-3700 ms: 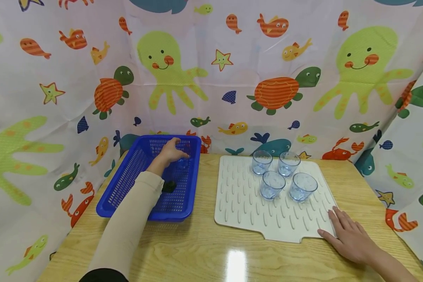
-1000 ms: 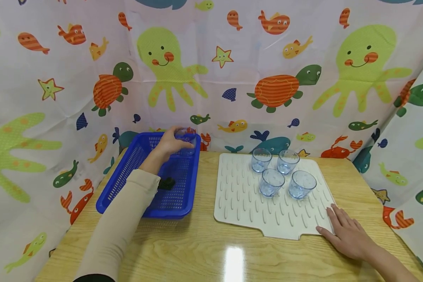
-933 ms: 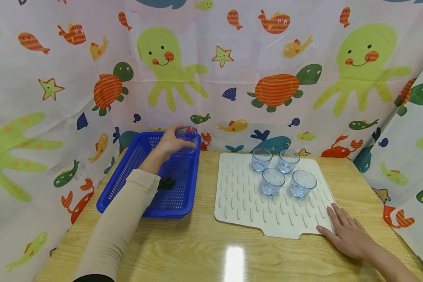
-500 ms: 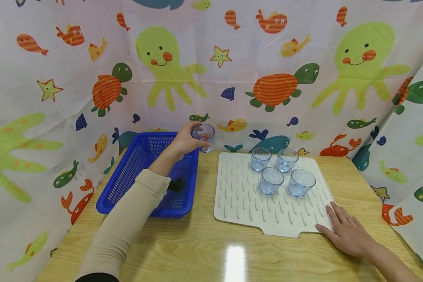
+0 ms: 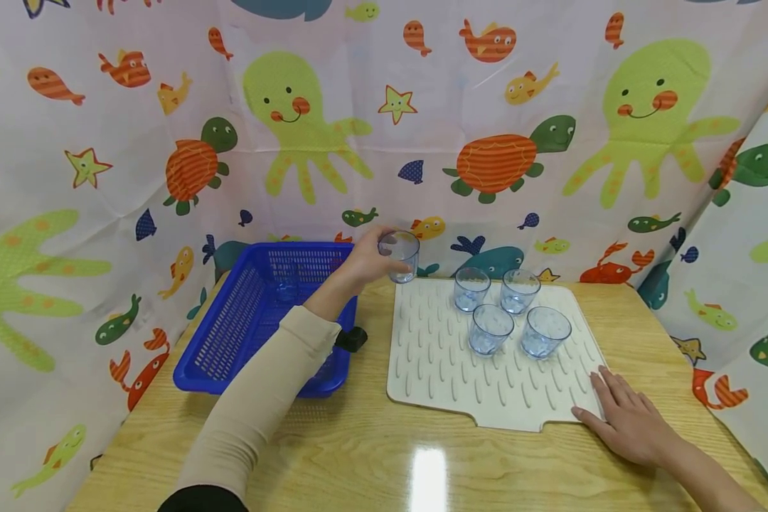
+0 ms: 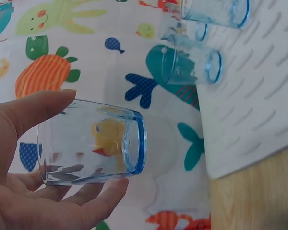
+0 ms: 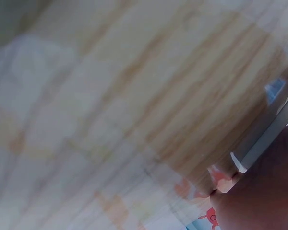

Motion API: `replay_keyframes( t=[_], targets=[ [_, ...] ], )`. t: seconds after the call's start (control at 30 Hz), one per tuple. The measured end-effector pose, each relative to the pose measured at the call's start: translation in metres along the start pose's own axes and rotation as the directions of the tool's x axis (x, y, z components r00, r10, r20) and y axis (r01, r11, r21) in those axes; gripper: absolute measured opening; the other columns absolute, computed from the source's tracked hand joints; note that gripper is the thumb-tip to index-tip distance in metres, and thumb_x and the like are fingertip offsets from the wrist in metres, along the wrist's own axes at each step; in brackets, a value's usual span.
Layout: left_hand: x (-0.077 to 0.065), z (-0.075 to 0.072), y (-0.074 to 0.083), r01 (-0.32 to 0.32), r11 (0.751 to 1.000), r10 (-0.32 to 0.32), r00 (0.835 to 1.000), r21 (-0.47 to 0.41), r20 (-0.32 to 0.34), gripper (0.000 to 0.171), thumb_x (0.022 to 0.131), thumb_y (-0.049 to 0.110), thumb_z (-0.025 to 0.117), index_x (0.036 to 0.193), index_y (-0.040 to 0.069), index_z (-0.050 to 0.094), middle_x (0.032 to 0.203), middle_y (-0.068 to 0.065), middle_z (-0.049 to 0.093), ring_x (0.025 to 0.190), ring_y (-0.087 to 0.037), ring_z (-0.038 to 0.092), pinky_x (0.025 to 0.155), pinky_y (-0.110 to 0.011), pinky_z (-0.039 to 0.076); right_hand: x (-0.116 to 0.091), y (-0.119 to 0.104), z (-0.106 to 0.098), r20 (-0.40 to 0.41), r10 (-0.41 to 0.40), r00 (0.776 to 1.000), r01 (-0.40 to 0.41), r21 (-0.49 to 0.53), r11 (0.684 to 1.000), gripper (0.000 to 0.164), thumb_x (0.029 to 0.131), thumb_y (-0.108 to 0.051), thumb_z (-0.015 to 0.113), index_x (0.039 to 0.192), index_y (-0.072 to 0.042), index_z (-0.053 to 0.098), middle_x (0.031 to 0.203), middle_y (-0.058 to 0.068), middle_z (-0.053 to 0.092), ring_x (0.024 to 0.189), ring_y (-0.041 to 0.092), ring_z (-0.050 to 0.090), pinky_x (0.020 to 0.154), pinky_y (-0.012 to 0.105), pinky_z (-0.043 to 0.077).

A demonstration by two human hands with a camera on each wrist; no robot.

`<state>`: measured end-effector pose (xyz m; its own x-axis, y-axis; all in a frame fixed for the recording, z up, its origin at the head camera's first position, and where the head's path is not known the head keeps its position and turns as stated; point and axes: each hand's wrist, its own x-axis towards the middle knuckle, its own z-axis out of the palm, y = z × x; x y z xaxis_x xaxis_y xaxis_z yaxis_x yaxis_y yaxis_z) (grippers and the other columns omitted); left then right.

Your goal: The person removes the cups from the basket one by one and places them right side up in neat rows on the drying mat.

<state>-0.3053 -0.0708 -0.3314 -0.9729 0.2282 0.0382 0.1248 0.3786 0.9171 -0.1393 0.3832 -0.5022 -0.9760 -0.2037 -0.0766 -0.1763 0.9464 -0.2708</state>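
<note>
My left hand (image 5: 370, 262) grips a clear bluish glass (image 5: 408, 257), thumb on one side and fingers on the other. It is held in the air near the back left corner of a white ridged draining mat (image 5: 422, 348). In the left wrist view the glass (image 6: 93, 143) looks empty. Several matching glasses (image 5: 491, 330) stand upright on the mat. My right hand (image 5: 633, 423) lies flat, its fingertips on the mat's front right edge. The right wrist view is blurred, with part of that hand (image 7: 259, 191) at the lower right.
A blue perforated plastic basket (image 5: 198, 380) stands on the wooden table (image 5: 333, 455) at the left, partly covered by my left forearm. Another clear glass (image 5: 286, 288) seems to lie inside it. A curtain with sea animals (image 5: 345, 43) hangs close behind.
My left hand has lifted the glass out of the basket and carried it right, over the basket's rim to the mat's back left corner. The right hand has stayed in place.
</note>
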Motion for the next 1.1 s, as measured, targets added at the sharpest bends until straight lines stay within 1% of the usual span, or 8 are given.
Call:
replay_keyframes(
  t=[0.07, 0.17, 0.37, 0.57, 0.8, 0.93, 1.1],
  targets=[
    [0.001, 0.005, 0.000, -0.002, 1.000, 0.002, 1.000, 0.004, 0.005, 0.085, 0.083, 0.007, 0.085, 0.155, 0.010, 0.039, 0.150, -0.013, 0.047, 0.129, -0.034, 0.051, 0.106, -0.047, 0.049, 0.000, 0.000, 0.000, -0.001, 0.001, 1.000, -0.001, -0.001, 1.000, 0.092, 0.103, -0.057, 0.051, 0.153, 0.016, 0.025, 0.156, 0.043, 0.020, 0.140, 0.064, 0.019, 0.104, 0.081, 0.016],
    [0.003, 0.013, 0.000, -0.001, 1.000, 0.001, 1.000, 0.013, 0.016, 0.084, 0.083, 0.008, 0.085, 0.154, 0.011, 0.040, 0.149, -0.012, 0.047, 0.129, -0.035, 0.052, 0.104, -0.046, 0.050, 0.000, 0.001, 0.000, -0.002, 0.004, 1.000, -0.004, -0.001, 1.000, 0.092, 0.103, -0.057, 0.051, 0.153, 0.015, 0.025, 0.156, 0.043, 0.020, 0.140, 0.064, 0.019, 0.104, 0.081, 0.015],
    [0.005, 0.024, -0.001, 0.019, 1.000, -0.019, 1.000, 0.021, 0.023, 0.082, 0.085, 0.010, 0.084, 0.154, 0.011, 0.041, 0.150, -0.012, 0.047, 0.134, -0.035, 0.049, 0.105, -0.047, 0.050, 0.001, 0.002, 0.001, 0.001, 0.006, 1.000, -0.006, -0.005, 1.000, 0.093, 0.102, -0.058, 0.050, 0.153, 0.016, 0.025, 0.156, 0.043, 0.020, 0.141, 0.064, 0.019, 0.104, 0.080, 0.016],
    [0.008, 0.030, -0.003, 0.053, 0.998, -0.054, 0.998, 0.030, 0.026, 0.082, 0.085, 0.012, 0.084, 0.154, 0.011, 0.040, 0.151, -0.011, 0.047, 0.136, -0.035, 0.048, 0.107, -0.048, 0.048, 0.000, 0.001, 0.002, 0.008, 0.011, 1.000, -0.011, -0.003, 1.000, 0.094, 0.102, -0.058, 0.051, 0.153, 0.016, 0.025, 0.156, 0.043, 0.020, 0.141, 0.063, 0.019, 0.104, 0.080, 0.016],
    [0.014, 0.035, -0.004, 0.051, 0.999, -0.051, 0.998, 0.000, 0.042, 0.082, 0.085, 0.009, 0.084, 0.154, 0.010, 0.039, 0.150, -0.012, 0.048, 0.135, -0.036, 0.049, 0.106, -0.048, 0.049, 0.000, 0.001, 0.000, -0.003, 0.007, 1.000, -0.007, -0.004, 1.000, 0.093, 0.103, -0.058, 0.050, 0.153, 0.016, 0.025, 0.156, 0.043, 0.020, 0.141, 0.063, 0.018, 0.104, 0.081, 0.016],
    [0.017, 0.040, -0.006, 0.062, 0.998, -0.062, 0.998, 0.010, 0.031, 0.083, 0.084, 0.010, 0.084, 0.154, 0.011, 0.040, 0.150, -0.012, 0.049, 0.133, -0.035, 0.050, 0.107, -0.047, 0.049, 0.000, 0.002, 0.002, 0.003, 0.011, 1.000, -0.011, -0.002, 1.000, 0.094, 0.102, -0.058, 0.050, 0.154, 0.016, 0.024, 0.156, 0.043, 0.020, 0.141, 0.063, 0.018, 0.104, 0.081, 0.016],
    [0.017, 0.043, -0.007, 0.073, 0.997, -0.074, 0.997, 0.022, 0.028, 0.084, 0.085, 0.011, 0.084, 0.155, 0.010, 0.038, 0.150, -0.012, 0.048, 0.132, -0.035, 0.051, 0.108, -0.049, 0.047, 0.000, 0.002, 0.003, 0.004, 0.010, 1.000, -0.010, 0.000, 1.000, 0.094, 0.102, -0.058, 0.051, 0.153, 0.016, 0.025, 0.156, 0.043, 0.020, 0.141, 0.063, 0.019, 0.104, 0.080, 0.016]
  ],
)
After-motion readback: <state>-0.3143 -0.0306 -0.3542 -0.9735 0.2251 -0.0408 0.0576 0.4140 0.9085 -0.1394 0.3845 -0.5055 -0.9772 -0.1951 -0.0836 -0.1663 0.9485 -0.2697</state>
